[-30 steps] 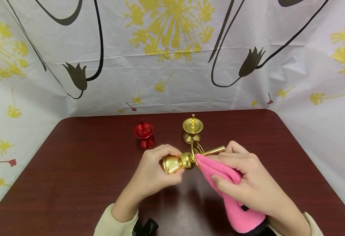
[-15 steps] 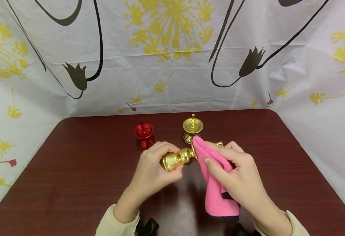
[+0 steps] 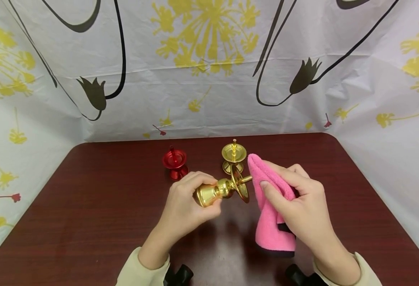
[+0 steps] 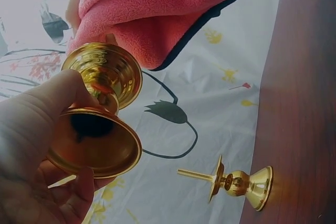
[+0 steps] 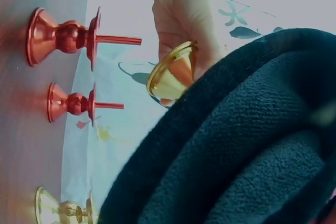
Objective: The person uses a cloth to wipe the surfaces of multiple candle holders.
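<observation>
Gold candlestick (image 3: 225, 188), lying tilted in the air over the table (image 3: 88, 206): the left hand (image 3: 189, 198) has its fingers (image 3: 199, 181) and thumb curled round the flared base, with the dish (image 3: 242, 192) and spike (image 3: 246, 179) pointing rightward. The right hand (image 3: 306, 208) pinches a folded pink cloth (image 3: 271, 230) at the spike's tip; whether they touch, I cannot tell. Wiping well would likely mean gripping firmly at the base, following the dish's curve with soft cloth, and pressing lightly along the spike. Beyond stand another gold candlestick (image 3: 233, 153) and, in the right wrist view, two red candlesticks (image 5: 71, 36), before a patterned sheet (image 3: 209, 99).
</observation>
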